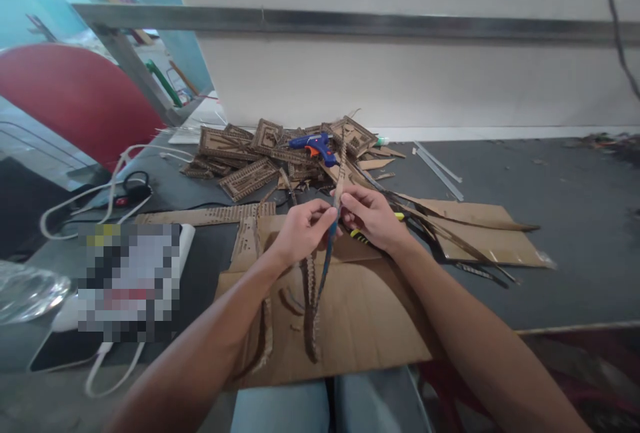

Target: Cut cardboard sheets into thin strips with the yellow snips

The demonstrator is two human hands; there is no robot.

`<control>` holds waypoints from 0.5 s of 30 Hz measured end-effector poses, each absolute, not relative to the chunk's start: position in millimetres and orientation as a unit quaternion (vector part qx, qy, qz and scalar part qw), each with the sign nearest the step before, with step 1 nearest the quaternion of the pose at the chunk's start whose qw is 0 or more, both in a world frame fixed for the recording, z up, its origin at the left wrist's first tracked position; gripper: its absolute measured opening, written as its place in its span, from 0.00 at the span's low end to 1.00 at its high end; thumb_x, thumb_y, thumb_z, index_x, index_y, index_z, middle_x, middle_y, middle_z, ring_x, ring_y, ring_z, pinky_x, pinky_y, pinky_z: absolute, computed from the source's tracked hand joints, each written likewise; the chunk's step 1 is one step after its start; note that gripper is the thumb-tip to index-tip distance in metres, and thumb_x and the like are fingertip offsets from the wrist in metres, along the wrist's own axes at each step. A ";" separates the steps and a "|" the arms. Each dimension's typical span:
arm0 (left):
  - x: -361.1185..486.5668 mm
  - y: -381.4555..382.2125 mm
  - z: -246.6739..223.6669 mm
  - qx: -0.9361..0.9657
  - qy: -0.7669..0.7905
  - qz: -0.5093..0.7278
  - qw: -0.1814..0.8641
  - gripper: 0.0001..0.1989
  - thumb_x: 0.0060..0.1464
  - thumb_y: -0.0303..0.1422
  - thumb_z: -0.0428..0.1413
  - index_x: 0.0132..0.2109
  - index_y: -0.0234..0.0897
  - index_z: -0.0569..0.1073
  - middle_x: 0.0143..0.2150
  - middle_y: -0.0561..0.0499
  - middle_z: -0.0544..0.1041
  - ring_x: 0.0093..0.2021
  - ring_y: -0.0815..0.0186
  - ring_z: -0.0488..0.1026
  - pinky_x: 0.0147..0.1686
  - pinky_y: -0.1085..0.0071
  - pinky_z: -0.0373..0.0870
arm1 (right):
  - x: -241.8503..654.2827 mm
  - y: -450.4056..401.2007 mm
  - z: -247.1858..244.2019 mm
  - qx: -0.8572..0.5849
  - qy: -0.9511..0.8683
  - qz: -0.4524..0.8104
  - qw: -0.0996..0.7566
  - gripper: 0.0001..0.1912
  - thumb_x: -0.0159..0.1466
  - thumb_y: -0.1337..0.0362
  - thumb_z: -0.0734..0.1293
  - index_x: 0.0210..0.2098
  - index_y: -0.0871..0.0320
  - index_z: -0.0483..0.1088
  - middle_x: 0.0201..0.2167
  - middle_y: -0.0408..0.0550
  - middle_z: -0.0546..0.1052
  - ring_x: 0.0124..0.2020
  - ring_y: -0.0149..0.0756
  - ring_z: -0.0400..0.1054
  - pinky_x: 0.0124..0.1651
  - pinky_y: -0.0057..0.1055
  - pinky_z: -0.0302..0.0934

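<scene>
Both hands meet over a cardboard sheet (370, 313), pinching one thin cardboard strip (327, 263) that stands roughly upright. My left hand (306, 226) is closed on its middle, thumb against fingers. Just to the right, my right hand (367, 213) grips it a little higher, its fingertips partly hidden. Part of the strip below the hands looks blue. Beneath my left hand hangs a corrugated strip (311, 306) with a ridged edge; whether it joins the held one I cannot tell. Another curled strip (267, 333) lies at the sheet's left.
Behind the hands, a blue glue gun (320, 146) rests on a pile of cardboard frames (250, 179). Glue sticks (440, 171) and a flat cardboard piece (480, 233) lie right. A yellow-black tool (359, 236) sits under my right hand. White cables (113, 199) run left.
</scene>
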State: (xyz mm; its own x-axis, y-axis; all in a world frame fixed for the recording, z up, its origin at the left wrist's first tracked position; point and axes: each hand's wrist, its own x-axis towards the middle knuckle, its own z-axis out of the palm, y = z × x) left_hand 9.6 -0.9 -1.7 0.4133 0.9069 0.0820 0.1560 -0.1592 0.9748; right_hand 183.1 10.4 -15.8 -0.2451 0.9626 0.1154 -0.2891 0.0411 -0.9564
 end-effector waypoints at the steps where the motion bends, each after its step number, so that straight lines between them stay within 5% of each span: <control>1: 9.5 -0.4 -1.3 0.671 0.399 0.365 0.507 0.20 0.60 0.48 0.55 0.38 0.32 0.73 0.28 0.47 0.80 0.17 0.74 0.66 0.18 0.78 0.62 | 183.4 11.1 -16.3 -0.328 -0.505 0.611 0.513 0.17 0.59 0.51 0.73 0.37 0.59 0.77 0.20 0.38 0.69 0.19 0.23 0.60 0.21 0.20 0.55; 6: 7.4 -0.1 2.7 0.680 0.397 0.357 0.503 0.22 0.59 0.49 0.55 0.35 0.32 0.73 0.25 0.49 0.78 0.16 0.74 0.65 0.16 0.78 0.60 | 183.6 12.7 -16.7 -0.301 -0.522 0.618 0.505 0.19 0.59 0.50 0.73 0.42 0.58 0.77 0.19 0.37 0.68 0.19 0.23 0.58 0.21 0.21 0.54; 15: 4.7 -0.6 1.4 0.692 0.370 0.347 0.514 0.22 0.61 0.49 0.53 0.32 0.32 0.73 0.24 0.50 0.77 0.18 0.74 0.67 0.18 0.77 0.59 | 185.8 11.0 -16.0 -0.276 -0.531 0.646 0.473 0.17 0.58 0.51 0.74 0.37 0.59 0.75 0.20 0.36 0.67 0.19 0.21 0.56 0.20 0.19 0.50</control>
State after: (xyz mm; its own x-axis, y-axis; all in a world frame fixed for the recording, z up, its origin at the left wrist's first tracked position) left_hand 4.7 -0.6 1.4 0.4853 0.8686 0.1007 0.1545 -0.1985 0.9678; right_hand 185.8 11.0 -16.0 -0.3994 0.9050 0.1465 -0.3181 0.0130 -0.9480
